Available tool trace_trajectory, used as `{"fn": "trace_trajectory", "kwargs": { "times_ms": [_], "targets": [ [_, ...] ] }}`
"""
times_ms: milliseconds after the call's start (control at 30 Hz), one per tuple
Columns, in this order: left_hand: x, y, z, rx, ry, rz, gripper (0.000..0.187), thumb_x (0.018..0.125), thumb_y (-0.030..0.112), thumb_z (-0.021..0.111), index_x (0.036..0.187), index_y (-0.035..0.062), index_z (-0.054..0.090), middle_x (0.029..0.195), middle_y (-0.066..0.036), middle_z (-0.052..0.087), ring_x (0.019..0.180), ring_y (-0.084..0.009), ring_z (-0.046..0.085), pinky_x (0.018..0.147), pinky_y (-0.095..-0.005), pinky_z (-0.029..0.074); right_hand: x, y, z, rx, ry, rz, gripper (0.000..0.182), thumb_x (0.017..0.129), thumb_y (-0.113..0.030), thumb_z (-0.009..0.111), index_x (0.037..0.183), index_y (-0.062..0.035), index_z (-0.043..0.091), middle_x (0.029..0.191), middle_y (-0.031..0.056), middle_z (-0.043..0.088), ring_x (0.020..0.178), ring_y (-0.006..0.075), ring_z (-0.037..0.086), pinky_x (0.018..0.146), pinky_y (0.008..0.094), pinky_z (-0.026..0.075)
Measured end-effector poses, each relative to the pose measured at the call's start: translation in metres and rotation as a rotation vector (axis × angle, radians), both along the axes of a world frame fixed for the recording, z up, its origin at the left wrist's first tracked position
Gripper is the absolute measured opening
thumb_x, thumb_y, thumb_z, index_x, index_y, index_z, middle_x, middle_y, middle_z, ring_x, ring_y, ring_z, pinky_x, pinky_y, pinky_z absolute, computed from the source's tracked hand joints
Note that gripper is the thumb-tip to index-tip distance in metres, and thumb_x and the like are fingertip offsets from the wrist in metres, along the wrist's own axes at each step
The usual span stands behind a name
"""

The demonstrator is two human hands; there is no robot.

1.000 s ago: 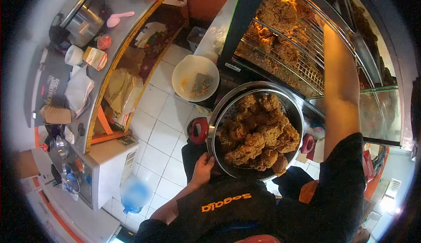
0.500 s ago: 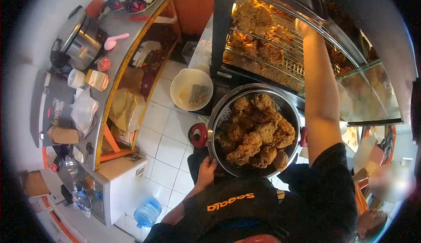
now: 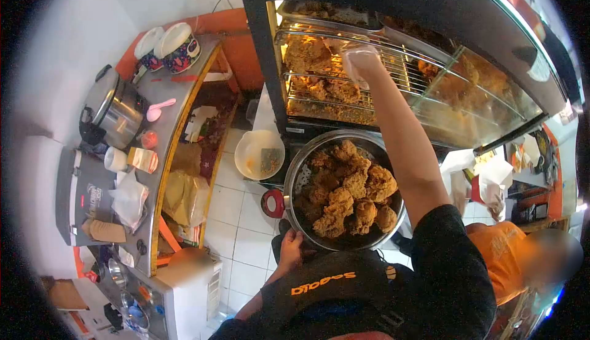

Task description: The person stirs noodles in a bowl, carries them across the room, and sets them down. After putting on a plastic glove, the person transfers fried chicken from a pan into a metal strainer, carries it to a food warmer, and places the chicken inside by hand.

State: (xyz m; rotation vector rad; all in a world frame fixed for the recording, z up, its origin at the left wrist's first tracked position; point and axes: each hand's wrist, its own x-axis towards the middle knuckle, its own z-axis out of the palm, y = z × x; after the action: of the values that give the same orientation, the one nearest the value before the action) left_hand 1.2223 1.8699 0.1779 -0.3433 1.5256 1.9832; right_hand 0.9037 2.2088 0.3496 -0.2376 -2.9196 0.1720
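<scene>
A large round metal strainer bowl (image 3: 295, 208), with holes in its wall, sits in front of my body, heaped with fried chicken pieces (image 3: 353, 186). My left hand (image 3: 291, 249) is closed on its near left rim. My right arm stretches over the bowl into a lit glass warming cabinet (image 3: 295, 128). Inside, my right hand (image 3: 361, 65), in a clear plastic glove, is over the wire rack (image 3: 399, 73). More fried chicken (image 3: 310, 54) lies on the rack to the left of that hand. The right fingers are blurred, and I cannot tell whether they hold anything.
Left of the bowl stands a cream basin (image 3: 243, 156) with crumbs in it. A counter (image 3: 178, 88) on the left carries a rice cooker (image 3: 117, 116), a pink spoon (image 3: 158, 109) and cups. On the right, a person in orange (image 3: 498, 254) works near white boxes (image 3: 491, 177).
My view has swung toward the right and up, showing more of the cabinet. My right hand has shifted left over the rack. The left hand stays at the bowl's rim.
</scene>
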Motion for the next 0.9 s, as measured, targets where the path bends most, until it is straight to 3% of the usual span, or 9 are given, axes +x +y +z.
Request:
{"fn": "trace_trajectory", "kwargs": {
  "times_ms": [167, 200, 433, 467, 567, 667, 733, 833, 900],
  "targets": [
    [-0.003, -0.004, -0.005, -0.057, 0.001, -0.069, 0.02, 0.093, 0.022, 0.042, 0.104, 0.0064, 0.046, 0.093, -0.004, 0.055, 0.08, -0.0204, 0.059, 0.063, -0.0392, 0.054, -0.015, -0.012, -0.011, 0.111, -0.005, 0.078, 0.027, 0.089, -0.024, 0.037, 0.099, -0.0105, 0.058, 0.1, 0.0088, 0.06, 0.084, 0.0201, 0.057, 0.067, 0.0308, 0.048],
    [-0.003, -0.003, -0.001, -0.099, -0.051, -0.057, 0.019, 0.093, 0.023, 0.042, 0.102, 0.0064, 0.046, 0.091, -0.004, 0.056, 0.079, -0.0207, 0.059, 0.063, -0.0397, 0.054, -0.06, 0.005, -0.04, -0.236, 0.039, -0.135, 0.025, 0.085, -0.019, 0.045, 0.102, -0.0052, 0.056, 0.102, 0.0122, 0.059, 0.089, 0.0197, 0.057, 0.069, 0.0301, 0.047],
    [-0.001, -0.008, -0.037, -0.182, -0.019, -0.058, 0.027, 0.091, 0.025, 0.045, 0.109, 0.0049, 0.043, 0.095, -0.007, 0.055, 0.081, -0.0239, 0.058, 0.063, -0.0405, 0.053, 0.025, -0.007, -0.004, -0.728, 0.324, 0.047, 0.025, 0.08, -0.01, 0.055, 0.104, -0.0022, 0.059, 0.107, 0.0109, 0.059, 0.094, 0.0154, 0.056, 0.076, 0.0265, 0.046],
    [-0.002, -0.004, -0.01, -0.033, -0.038, -0.004, 0.027, 0.091, 0.025, 0.045, 0.11, 0.0049, 0.044, 0.095, -0.007, 0.054, 0.078, -0.0233, 0.058, 0.061, -0.0397, 0.053, 0.047, -0.01, -0.006, -0.881, 0.311, 0.078, 0.026, 0.08, -0.008, 0.056, 0.104, -0.0018, 0.059, 0.108, 0.0108, 0.059, 0.095, 0.0147, 0.056, 0.078, 0.026, 0.046],
    [-0.003, -0.006, -0.03, 0.12, -0.138, 0.047, 0.025, 0.092, 0.025, 0.043, 0.109, 0.0071, 0.045, 0.094, -0.005, 0.055, 0.078, -0.0198, 0.059, 0.063, -0.0381, 0.054, 0.117, -0.03, 0.011, -1.17, 0.31, 0.156, 0.028, 0.078, -0.004, 0.06, 0.105, -0.0005, 0.06, 0.11, 0.0102, 0.059, 0.097, 0.0129, 0.055, 0.081, 0.0244, 0.045],
    [-0.003, -0.007, -0.019, 0.109, -0.139, 0.02, 0.023, 0.092, 0.022, 0.041, 0.109, 0.0076, 0.045, 0.09, -0.005, 0.057, 0.078, -0.0182, 0.059, 0.061, -0.0361, 0.054, 0.196, -0.046, 0.024, -1.188, 0.256, 0.044, 0.034, 0.08, 0.0, 0.055, 0.114, -0.0026, 0.056, 0.11, 0.0101, 0.059, 0.099, 0.0174, 0.056, 0.087, 0.0242, 0.043],
    [-0.002, -0.009, -0.017, 0.118, -0.133, 0.011, 0.022, 0.092, 0.022, 0.042, 0.108, 0.0076, 0.045, 0.092, -0.005, 0.058, 0.079, -0.0183, 0.059, 0.061, -0.0361, 0.054, 0.242, -0.029, 0.002, -1.263, 0.133, 0.16, 0.042, 0.08, -0.005, 0.058, 0.121, -0.0051, 0.051, 0.117, 0.0119, 0.055, 0.11, 0.0174, 0.05, 0.094, 0.0246, 0.039],
    [-0.007, -0.004, -0.014, 0.057, -0.071, 0.03, 0.018, 0.092, 0.019, 0.041, 0.105, 0.0074, 0.046, 0.096, -0.007, 0.059, 0.08, -0.0197, 0.061, 0.061, -0.0368, 0.054, 0.291, -0.022, -0.041, -0.912, -0.091, -0.099, 0.062, 0.073, -0.023, 0.07, 0.127, -0.0105, 0.044, 0.13, 0.0176, 0.042, 0.121, 0.0218, 0.041, 0.101, 0.0288, 0.032],
    [-0.005, -0.006, -0.02, 0.174, -0.101, 0.063, 0.017, 0.091, 0.019, 0.04, 0.102, 0.0071, 0.046, 0.096, -0.007, 0.059, 0.081, -0.0206, 0.061, 0.06, -0.0365, 0.054, 0.311, -0.026, -0.075, -0.798, -0.043, -0.004, 0.07, 0.069, -0.028, 0.072, 0.129, -0.0119, 0.041, 0.126, 0.0202, 0.045, 0.118, 0.0282, 0.043, 0.1, 0.0332, 0.033]
  ]
}}
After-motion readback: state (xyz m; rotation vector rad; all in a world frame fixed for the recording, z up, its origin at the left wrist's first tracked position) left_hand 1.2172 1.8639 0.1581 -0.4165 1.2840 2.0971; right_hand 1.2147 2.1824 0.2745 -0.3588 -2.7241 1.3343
